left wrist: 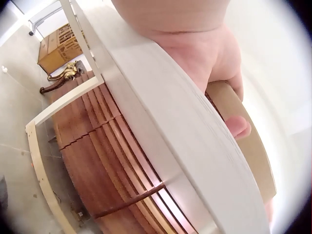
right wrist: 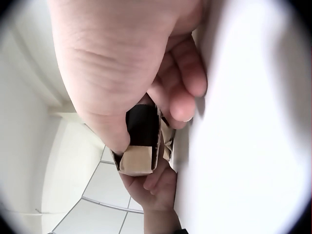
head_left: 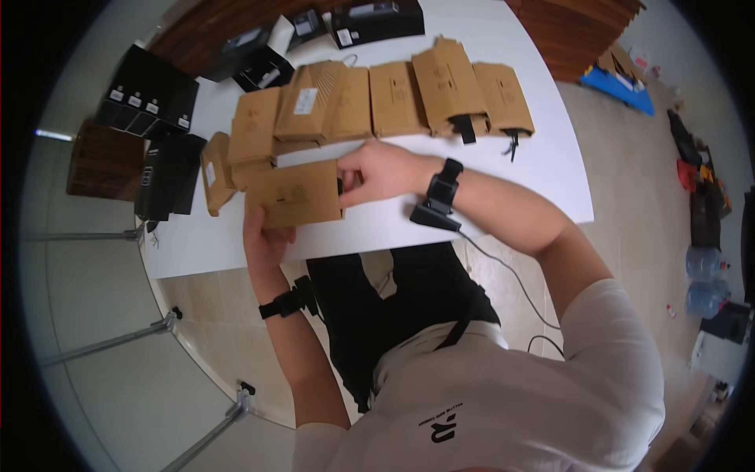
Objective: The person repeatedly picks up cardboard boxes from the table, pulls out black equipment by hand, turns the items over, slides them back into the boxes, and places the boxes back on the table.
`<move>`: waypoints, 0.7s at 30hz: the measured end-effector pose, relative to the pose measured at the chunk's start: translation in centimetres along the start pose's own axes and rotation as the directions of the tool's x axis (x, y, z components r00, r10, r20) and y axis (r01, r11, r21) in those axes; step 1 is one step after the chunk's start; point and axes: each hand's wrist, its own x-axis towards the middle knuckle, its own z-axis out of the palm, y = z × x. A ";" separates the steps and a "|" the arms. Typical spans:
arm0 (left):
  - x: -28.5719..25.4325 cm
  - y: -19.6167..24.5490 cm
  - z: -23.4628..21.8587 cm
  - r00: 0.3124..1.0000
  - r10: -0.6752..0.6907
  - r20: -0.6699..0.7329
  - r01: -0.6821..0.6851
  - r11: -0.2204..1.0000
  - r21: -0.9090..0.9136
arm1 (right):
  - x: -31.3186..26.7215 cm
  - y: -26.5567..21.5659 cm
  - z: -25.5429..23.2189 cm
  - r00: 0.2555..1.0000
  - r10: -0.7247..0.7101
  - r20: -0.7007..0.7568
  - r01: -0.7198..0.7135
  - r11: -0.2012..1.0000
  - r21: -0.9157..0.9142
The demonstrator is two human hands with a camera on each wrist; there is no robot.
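A flat brown cardboard box [head_left: 295, 194] is held over the near edge of the white table [head_left: 487, 181]. My left hand [head_left: 263, 236] grips it from below at its near left side; in the left wrist view the thumb [left wrist: 239, 126] lies on the box [left wrist: 253, 151]. My right hand [head_left: 377, 171] pinches the box's right end. In the right wrist view that hand [right wrist: 126, 63] has thumb and fingers curled round the open end of the box [right wrist: 136, 161], where a black item [right wrist: 142, 126] shows inside. The left hand's fingers [right wrist: 151, 187] show beneath.
A row of several similar cardboard boxes [head_left: 377, 98] lies across the table behind, two with black straps [head_left: 465, 128] sticking out. Black boxes stand at the left [head_left: 149, 90], [head_left: 169, 173] and at the far edge [head_left: 370, 17]. Wooden slats [left wrist: 107, 156] sit under the table.
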 end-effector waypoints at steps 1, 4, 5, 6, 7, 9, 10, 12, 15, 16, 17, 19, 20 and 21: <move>0.1 0.0 0.0 1.000 -0.025 0.002 0.025 1.000 0.000 | 0.0 0.0 -0.1 1.000 0.021 -0.005 -0.021 1.000 0.014; 0.2 0.0 -0.4 0.998 0.022 0.057 -0.025 0.999 0.049 | 0.0 0.1 -0.2 0.994 -0.101 -0.032 0.095 0.985 -0.142; 0.2 0.1 -0.4 0.997 0.035 0.070 -0.039 0.998 0.058 | 0.1 0.4 -0.2 0.994 -0.109 -0.032 0.102 0.981 -0.164; 0.2 0.0 -0.5 0.996 0.050 0.080 -0.055 0.996 0.066 | 0.2 0.6 -0.1 0.993 -0.118 -0.029 0.111 0.976 -0.187; 0.2 0.0 -0.8 0.994 0.044 0.097 -0.051 0.997 0.066 | 0.1 0.7 -0.1 0.994 -0.110 -0.025 0.104 0.978 -0.179; 0.1 0.0 -0.5 0.995 0.045 0.093 -0.051 0.997 0.064 | 0.1 0.7 -0.2 0.980 -0.196 -0.031 0.180 0.944 -0.276; 0.1 0.1 -0.4 0.994 0.055 0.096 -0.061 0.996 0.067 | 0.1 0.5 -0.2 0.981 -0.195 -0.026 0.180 0.945 -0.273; 0.2 0.0 -0.5 0.992 0.059 0.111 -0.067 0.995 0.068 | 0.1 0.4 -0.4 0.975 -0.219 -0.038 0.192 0.916 -0.353; 0.3 0.1 -0.6 0.988 0.059 0.140 -0.070 0.995 0.074 | 0.0 0.5 -0.5 0.969 -0.245 -0.044 0.211 0.902 -0.377; 0.3 0.1 -0.5 0.987 0.057 0.152 -0.069 0.995 0.078 | 0.0 0.5 -0.5 0.969 -0.244 -0.044 0.211 0.904 -0.372; 0.2 0.1 -0.5 0.988 0.053 0.148 -0.065 0.994 0.083 | 0.0 0.5 -0.5 0.973 -0.227 -0.041 0.200 0.919 -0.341; 0.1 0.2 -0.4 0.994 0.039 0.102 -0.048 0.995 0.089 | 0.0 0.5 -0.3 0.976 -0.213 -0.040 0.192 0.934 -0.302; 0.1 0.2 -0.4 0.995 0.036 0.097 -0.046 0.994 0.097 | 0.1 0.5 -0.2 0.988 -0.148 -0.047 0.136 0.970 -0.203; 0.1 0.1 -0.2 0.996 0.030 0.081 -0.035 0.997 0.063 | 0.1 0.3 -0.2 0.995 -0.084 -0.046 0.079 0.992 -0.101</move>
